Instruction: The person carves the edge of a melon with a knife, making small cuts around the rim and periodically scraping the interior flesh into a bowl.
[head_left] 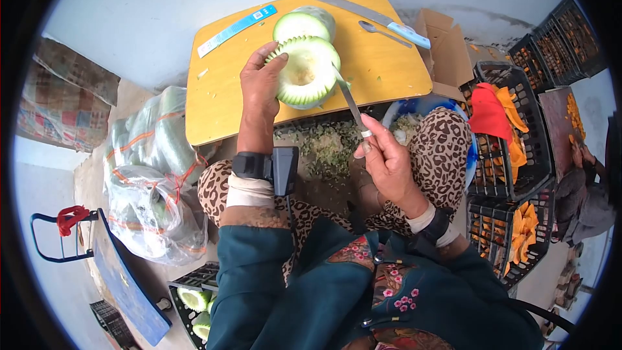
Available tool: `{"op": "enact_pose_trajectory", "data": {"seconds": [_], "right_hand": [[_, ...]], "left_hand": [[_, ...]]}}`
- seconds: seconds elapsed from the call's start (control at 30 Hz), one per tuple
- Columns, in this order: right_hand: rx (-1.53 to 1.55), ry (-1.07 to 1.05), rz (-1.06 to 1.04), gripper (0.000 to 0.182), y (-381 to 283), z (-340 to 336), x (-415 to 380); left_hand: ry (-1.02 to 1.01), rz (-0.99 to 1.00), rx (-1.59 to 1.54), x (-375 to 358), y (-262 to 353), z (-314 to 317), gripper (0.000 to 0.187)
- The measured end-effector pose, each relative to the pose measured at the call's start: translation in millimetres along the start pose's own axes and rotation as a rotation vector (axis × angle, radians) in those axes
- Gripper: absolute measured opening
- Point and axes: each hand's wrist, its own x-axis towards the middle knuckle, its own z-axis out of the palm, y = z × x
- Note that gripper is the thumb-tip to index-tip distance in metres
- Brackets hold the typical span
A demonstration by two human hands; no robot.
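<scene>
The left hand (262, 84) is gripping the left side of a hollowed pale-green gourd half (303, 72), with the thumb bent over its toothed rim. The right hand (392, 165) is closed around the handle of a small knife (350, 98), whose blade reaches forward from this hand, and the tip seems to meet the right edge of the gourd. On the side near the left hand the teeth are already cut; below the blade I cannot tell clearly.

For good work, I think the left fingers should stay away from the line of the blade, the gourd should be turned little by little, and each notch should have the same depth, with a short and light stroke.

Just beyond the left hand lies another cut gourd piece (301, 27) on the yellow table (382, 81). Ahead of the right hand are a metal spoon (387, 35) and, farther, a long knife with a light-blue handle (372, 14). Below and to the left of the left hand, clear plastic bags (152, 204) hold whole green gourds
</scene>
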Motion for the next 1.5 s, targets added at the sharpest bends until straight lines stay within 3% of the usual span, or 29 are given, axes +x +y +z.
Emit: {"op": "enact_pose_trajectory", "data": {"seconds": [1.5], "right_hand": [[-0.161, -0.007, -0.099, 0.046, -10.4, 6.2, -5.9]], "left_hand": [[-0.005, 0.013, 0.034, -2.4, 1.3, 3.1, 0.029]]}}
